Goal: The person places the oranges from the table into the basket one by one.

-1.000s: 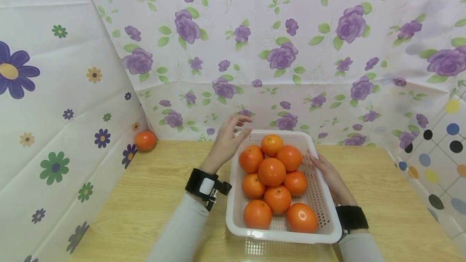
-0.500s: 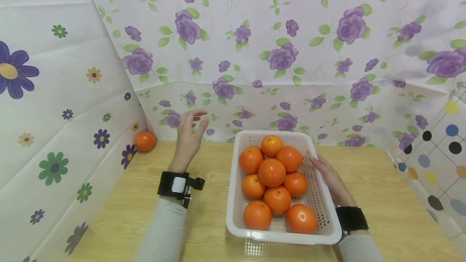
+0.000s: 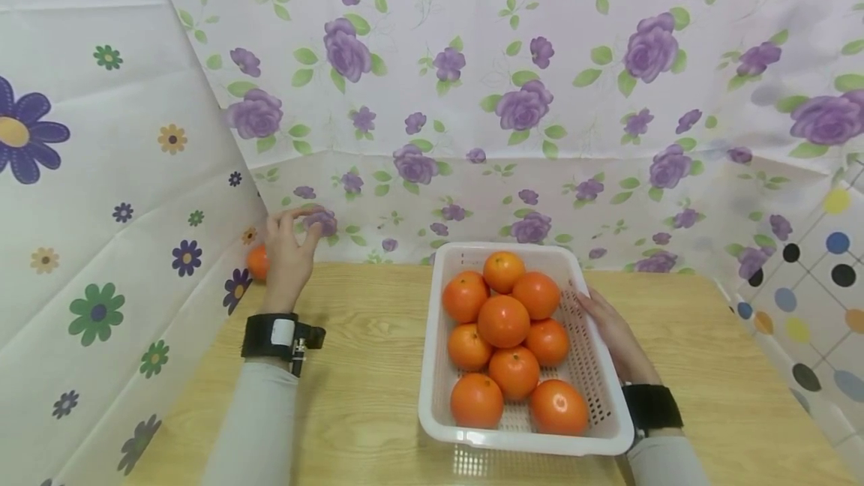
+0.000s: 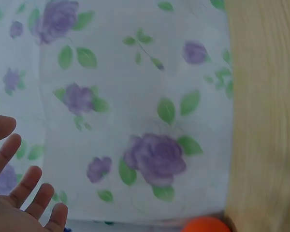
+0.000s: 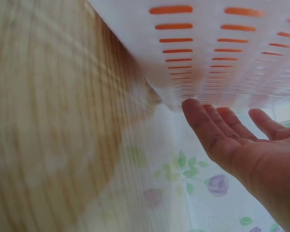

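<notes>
My left hand [image 3: 289, 261] is raised at the back left, fingers spread and loosely bent, holding nothing. It partly hides a lone orange [image 3: 258, 262] in the table's far left corner; the left wrist view catches only the top of that orange [image 4: 206, 225] at its lower edge. A white plastic basket [image 3: 428, 366] with slotted walls stands right of centre. Several oranges [image 3: 503, 321] are heaped in it. At the basket's right side is my right hand [image 3: 613, 332], its nearly straight fingers [image 5: 203, 121] against the slotted outer wall.
The wooden table [image 3: 364, 366] ends at a floral cloth [image 3: 432, 81] hung behind it. Other patterned cloths, one with daisies [image 3: 135, 171] and one with dots [image 3: 803, 306], flank it left and right.
My left hand has moved left from above the basket's far left corner to the lone orange. The right hand and the basket have stayed in place.
</notes>
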`<state>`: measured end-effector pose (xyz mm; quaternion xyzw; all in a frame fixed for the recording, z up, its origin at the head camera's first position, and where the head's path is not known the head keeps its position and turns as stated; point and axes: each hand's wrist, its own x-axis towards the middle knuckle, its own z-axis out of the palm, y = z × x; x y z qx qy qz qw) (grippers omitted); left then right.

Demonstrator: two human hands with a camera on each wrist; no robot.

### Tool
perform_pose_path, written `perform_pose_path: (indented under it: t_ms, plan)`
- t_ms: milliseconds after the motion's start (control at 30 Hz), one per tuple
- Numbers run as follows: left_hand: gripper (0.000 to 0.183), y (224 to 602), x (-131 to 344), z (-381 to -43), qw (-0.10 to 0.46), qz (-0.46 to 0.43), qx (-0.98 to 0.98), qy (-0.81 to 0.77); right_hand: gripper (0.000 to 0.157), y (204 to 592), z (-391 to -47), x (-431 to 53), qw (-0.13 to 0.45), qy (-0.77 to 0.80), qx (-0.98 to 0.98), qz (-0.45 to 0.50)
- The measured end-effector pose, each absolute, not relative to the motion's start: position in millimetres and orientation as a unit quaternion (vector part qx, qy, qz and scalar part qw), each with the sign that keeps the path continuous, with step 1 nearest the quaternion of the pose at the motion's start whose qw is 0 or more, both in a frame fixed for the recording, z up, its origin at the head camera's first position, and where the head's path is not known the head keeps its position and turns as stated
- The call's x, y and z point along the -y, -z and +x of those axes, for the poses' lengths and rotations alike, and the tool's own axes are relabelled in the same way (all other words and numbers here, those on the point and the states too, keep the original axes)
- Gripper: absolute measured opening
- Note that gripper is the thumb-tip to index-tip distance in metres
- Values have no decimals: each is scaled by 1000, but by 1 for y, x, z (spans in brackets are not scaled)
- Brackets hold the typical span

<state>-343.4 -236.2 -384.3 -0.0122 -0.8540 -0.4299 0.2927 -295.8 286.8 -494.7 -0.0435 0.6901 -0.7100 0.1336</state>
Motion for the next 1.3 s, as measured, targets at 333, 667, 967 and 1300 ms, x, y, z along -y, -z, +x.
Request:
perform_pose_path:
  t_ms: [333, 667, 967, 1300]
  plan:
    - [46, 410, 285, -358, 245, 61, 897, 362, 62, 497, -297, -287, 131, 711, -689, -45]
    - [62, 444, 326, -379, 166, 106, 929, 312, 64, 497, -296, -287, 126, 706, -696, -30]
    - [73, 463, 339, -387, 100, 116, 940, 304, 64, 497, -297, -290, 127, 708, -694, -30]
    - [77, 471, 342, -389, 60, 123, 946, 293, 64, 495, -295, -286, 122, 704, -699, -25]
